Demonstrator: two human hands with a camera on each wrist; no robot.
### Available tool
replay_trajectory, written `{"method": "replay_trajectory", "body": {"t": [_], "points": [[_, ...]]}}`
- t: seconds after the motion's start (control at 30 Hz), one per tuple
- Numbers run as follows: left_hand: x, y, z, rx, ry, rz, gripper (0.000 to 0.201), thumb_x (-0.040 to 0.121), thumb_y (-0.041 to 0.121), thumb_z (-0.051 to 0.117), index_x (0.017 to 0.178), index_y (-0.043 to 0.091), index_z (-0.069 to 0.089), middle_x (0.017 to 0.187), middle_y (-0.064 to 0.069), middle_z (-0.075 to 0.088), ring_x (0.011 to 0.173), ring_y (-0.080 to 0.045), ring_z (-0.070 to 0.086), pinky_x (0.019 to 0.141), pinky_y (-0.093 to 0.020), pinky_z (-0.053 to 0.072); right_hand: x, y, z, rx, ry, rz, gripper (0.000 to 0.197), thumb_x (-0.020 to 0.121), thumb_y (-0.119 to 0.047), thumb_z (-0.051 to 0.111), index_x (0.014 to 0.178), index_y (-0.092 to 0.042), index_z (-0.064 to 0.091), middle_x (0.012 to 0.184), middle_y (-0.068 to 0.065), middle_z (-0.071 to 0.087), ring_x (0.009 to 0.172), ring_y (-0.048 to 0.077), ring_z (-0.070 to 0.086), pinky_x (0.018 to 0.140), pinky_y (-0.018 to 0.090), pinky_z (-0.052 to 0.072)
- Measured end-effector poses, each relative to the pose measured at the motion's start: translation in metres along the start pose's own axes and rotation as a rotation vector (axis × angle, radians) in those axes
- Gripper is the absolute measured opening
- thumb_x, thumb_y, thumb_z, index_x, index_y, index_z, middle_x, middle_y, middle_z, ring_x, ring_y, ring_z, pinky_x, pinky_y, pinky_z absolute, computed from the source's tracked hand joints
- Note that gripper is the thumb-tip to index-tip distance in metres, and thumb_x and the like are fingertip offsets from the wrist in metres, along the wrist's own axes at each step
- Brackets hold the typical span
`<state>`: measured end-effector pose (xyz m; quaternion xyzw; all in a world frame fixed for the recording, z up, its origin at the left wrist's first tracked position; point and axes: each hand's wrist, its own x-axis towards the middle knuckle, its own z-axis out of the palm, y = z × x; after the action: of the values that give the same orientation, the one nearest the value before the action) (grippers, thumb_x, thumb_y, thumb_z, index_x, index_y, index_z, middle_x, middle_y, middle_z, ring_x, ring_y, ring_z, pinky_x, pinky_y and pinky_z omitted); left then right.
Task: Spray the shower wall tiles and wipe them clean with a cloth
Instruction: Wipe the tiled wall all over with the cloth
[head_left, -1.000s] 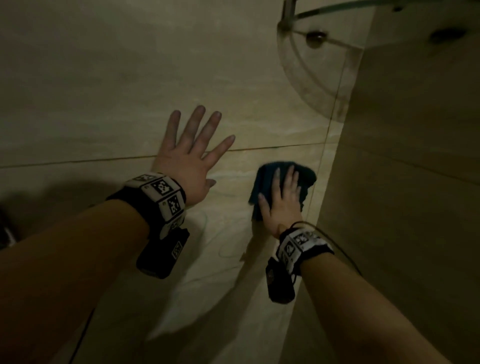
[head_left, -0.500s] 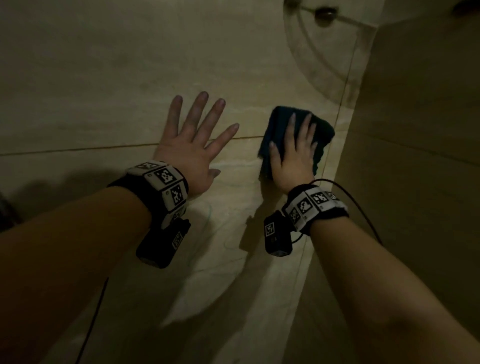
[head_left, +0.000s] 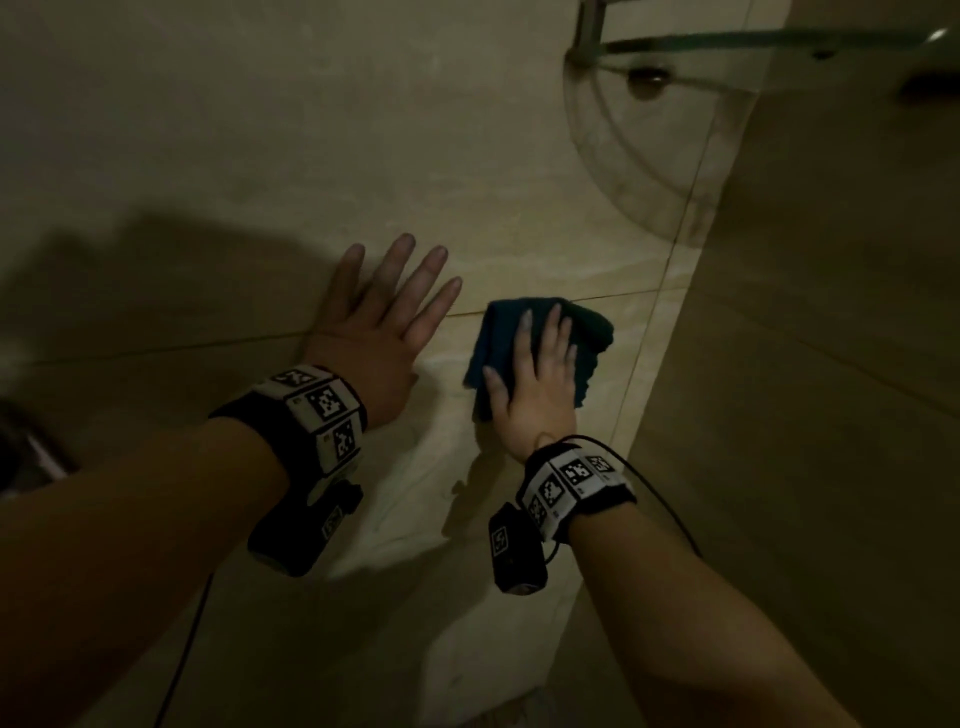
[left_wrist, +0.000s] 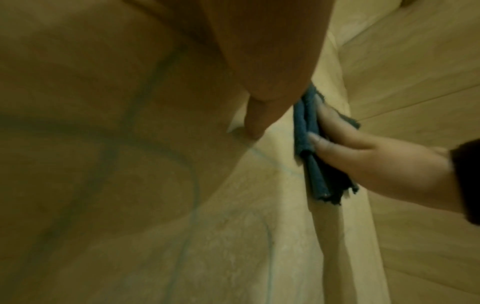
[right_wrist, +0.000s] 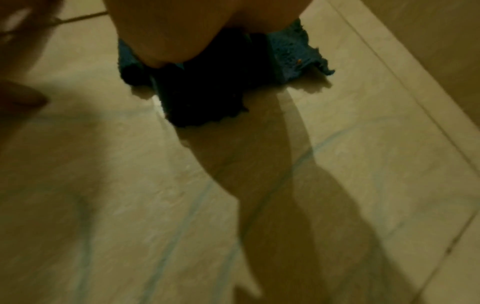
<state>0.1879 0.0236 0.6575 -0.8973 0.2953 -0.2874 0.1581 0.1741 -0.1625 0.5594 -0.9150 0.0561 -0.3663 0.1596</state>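
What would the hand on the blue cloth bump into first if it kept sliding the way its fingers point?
Probably the glass corner shelf higher up. The right hand presses the cloth flat on the wall tile, fingers pointing upward; only bare tile shows before it, though depth is unclear.

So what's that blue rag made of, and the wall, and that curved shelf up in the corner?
The blue rag looks like fuzzy terry or microfibre: nubby pile, frayed edges. The wall looks like glazed beige ceramic or stone-look tile: smooth, faintly veined, with thin grout lines. The curved shelf seems to be clear glass, since the tile shows through it, with a metal-looking bracket.
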Motion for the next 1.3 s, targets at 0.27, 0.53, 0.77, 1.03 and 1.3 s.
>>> {"method": "replay_trajectory", "body": {"t": [0.27,0.53,0.77,1.03,1.3], "points": [[0.012,-0.018,-0.039,0.134,-0.016,0.048,0.109,0.081,0.061,0.052,0.142,0.023,-0.029,0.142,-0.015,-0.044,0.13,-0.037,-0.037,0.102,-0.057,-0.027,0.027,0.021,-0.023,0.299,0.05,0.379,0.06,0.102,-0.032,0.025,0.149,-0.012,-0.007,0.157,0.011,-0.013,0.145,0.027,-0.007,0.117,0.047,0.005],[0.021,-0.024,-0.037,0.191,-0.147,0.048,0.126,0.073,0.068,0.056,0.129,0.023,-0.048,0.13,-0.015,-0.057,0.117,-0.039,-0.053,0.091,-0.061,-0.033,0.012,0.014,-0.034,0.138,-0.138,0.23,0.065,0.101,-0.038,0.027,0.149,-0.015,-0.009,0.156,0.011,-0.019,0.144,0.027,-0.013,0.116,0.048,0.002],[0.022,-0.025,-0.036,0.165,-0.157,0.057,0.127,0.073,0.073,0.052,0.124,0.023,-0.052,0.133,-0.016,-0.055,0.116,-0.04,-0.053,0.094,-0.062,-0.03,0.0,0.005,-0.023,0.055,-0.196,0.071,0.063,0.101,-0.041,0.027,0.138,-0.028,-0.022,0.15,0.002,-0.029,0.142,0.023,-0.022,0.115,0.041,-0.01],[0.022,-0.023,-0.034,0.141,-0.167,0.029,0.126,0.073,0.074,0.051,0.123,0.023,-0.053,0.129,-0.015,-0.058,0.116,-0.04,-0.054,0.09,-0.063,-0.033,0.038,0.057,-0.038,0.213,0.026,0.268,0.064,0.101,-0.038,0.026,0.15,-0.013,-0.007,0.156,0.012,-0.016,0.144,0.03,-0.01,0.118,0.041,0.001],[0.021,-0.023,-0.033,0.128,-0.157,0.025,0.125,0.073,0.073,0.051,0.123,0.024,-0.052,0.129,-0.015,-0.058,0.114,-0.039,-0.055,0.089,-0.062,-0.035,0.021,0.06,-0.025,0.109,-0.054,0.159,0.069,0.095,-0.042,0.022,0.149,-0.009,-0.004,0.155,0.019,-0.012,0.144,0.035,-0.01,0.117,0.049,0.001]]}}
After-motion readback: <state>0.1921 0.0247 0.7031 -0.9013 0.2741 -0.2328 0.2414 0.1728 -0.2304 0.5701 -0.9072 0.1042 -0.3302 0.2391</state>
